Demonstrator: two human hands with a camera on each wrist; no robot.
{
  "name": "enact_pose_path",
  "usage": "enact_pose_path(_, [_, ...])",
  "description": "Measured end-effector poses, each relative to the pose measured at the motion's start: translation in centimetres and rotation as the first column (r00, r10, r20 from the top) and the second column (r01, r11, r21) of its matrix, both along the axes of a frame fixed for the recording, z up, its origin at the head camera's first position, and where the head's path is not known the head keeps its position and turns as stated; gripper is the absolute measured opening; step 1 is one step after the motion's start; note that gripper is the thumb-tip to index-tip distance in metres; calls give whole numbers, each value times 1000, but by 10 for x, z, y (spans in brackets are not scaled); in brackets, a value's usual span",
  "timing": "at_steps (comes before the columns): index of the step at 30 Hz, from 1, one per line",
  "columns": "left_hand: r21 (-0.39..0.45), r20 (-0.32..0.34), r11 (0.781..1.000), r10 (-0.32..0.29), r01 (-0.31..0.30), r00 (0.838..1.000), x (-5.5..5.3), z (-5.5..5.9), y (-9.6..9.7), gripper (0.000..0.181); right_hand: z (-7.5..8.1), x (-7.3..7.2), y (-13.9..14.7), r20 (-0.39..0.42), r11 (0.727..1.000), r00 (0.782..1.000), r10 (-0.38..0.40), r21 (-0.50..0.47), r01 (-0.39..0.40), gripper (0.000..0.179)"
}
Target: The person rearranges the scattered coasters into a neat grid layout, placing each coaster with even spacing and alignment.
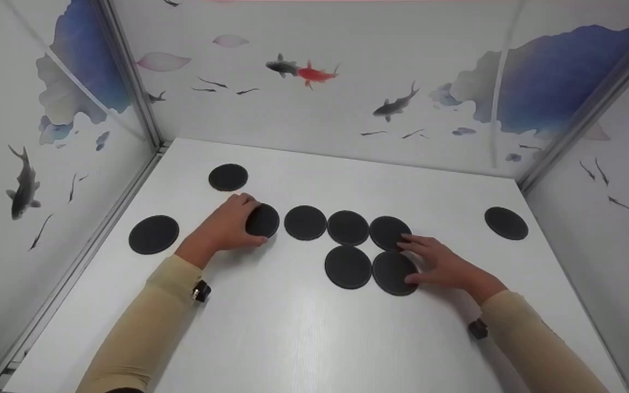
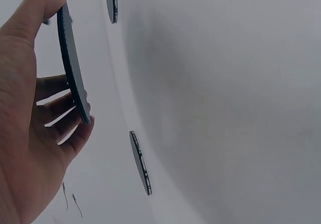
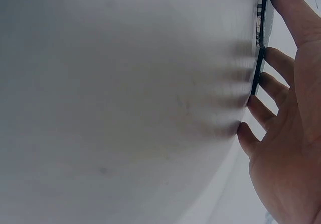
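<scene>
Held disc pinched in the left grip, just beside its neighbours

The left grip has thumb and fingers bent round the rim of the held disc, which looks tilted in the left wrist view and appears just off the desk. The right grip encloses nothing: its spread, relaxed fingers touch the top disc at about 4 o'clock, while the thumb lies on the bottom disc, also around 4 o'clock.

From the held disc, the first disc sits at 3 o'clock across a slim gap. Beyond it, the same way, come the middle disc and the top disc, rims touching or nearly so. At the middle disc's 6 o'clock is the near disc, with the bottom disc at its 3 o'clock. Farther out are the back disc at the held disc's 11 o'clock, the left disc at 9, and the right disc well apart at 3.

With so narrow a gap, lowering the held disc too far toward 3 o'clock could lap it over the first disc or shove its neighbours. Uneven pressure from the right grip, straddling two discs, could skew them. A thin rim in fingertips might also slip
</scene>
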State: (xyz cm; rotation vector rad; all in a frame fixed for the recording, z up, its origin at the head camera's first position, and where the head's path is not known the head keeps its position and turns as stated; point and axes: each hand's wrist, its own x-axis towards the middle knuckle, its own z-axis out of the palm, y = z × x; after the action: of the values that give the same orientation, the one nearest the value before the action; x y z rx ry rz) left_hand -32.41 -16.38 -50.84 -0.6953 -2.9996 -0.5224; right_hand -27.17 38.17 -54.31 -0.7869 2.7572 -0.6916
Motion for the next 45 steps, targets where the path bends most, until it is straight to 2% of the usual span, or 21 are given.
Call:
enact_pose_path(9, [6,20,999,-52,51,998,8,-12,17,94,-1,-2,1,-18,1000,1000,16,10,-16,86])
enact_pose_path(15, [1,17,994,-111,111,994,17,-11,32,90,-3,-1,2,-23,1000,1000,21,5,-21,87])
enact_pose_path(21, [-41,-13,984,-174,173,985,26,-11,47,91,-2,0,1,-25,1000,1000,12,-15,-13,86])
enact_pose_path(26, [-71,-3,976,-207,207,978,32,-12,58,95,0,2,0,-22,1000,1000,7,-10,-8,86])
enact_pose_path(34, [-104,2,960,-260,259,965,37,-14,71,98,1,1,-1,-7,1000,1000,0,-5,0,85])
enact_pose_path(45, [-126,22,942,-310,310,951,41,-10,84,95,1,0,0,-3,1000,1000,-3,7,3,87])
